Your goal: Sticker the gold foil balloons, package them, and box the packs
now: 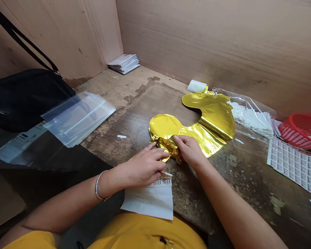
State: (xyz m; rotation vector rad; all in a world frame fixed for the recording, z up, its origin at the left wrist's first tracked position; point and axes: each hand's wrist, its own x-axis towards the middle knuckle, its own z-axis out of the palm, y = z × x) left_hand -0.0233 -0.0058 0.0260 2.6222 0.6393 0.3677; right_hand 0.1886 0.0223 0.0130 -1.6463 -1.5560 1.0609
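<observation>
A flat, shiny gold foil balloon [215, 121] lies across the middle of the table, its near edge bunched up under my fingers. My right hand [190, 150] pinches that crumpled edge between thumb and fingers. My left hand [145, 166] reaches over the same edge from the left, its fingers stretched out and touching the foil. Beneath the left palm lies a white sticker sheet [155, 199] with a row of small CE marks, partly covered by the hand.
Clear plastic sleeves [80, 117] are stacked at left beside a black bag [28, 97]. A card stack [124, 63] sits in the back corner. At right are a clear bag of white sticks [251, 116], a red basket [300, 129] and a label sheet [295, 166]. Wooden walls [209, 41] enclose the back.
</observation>
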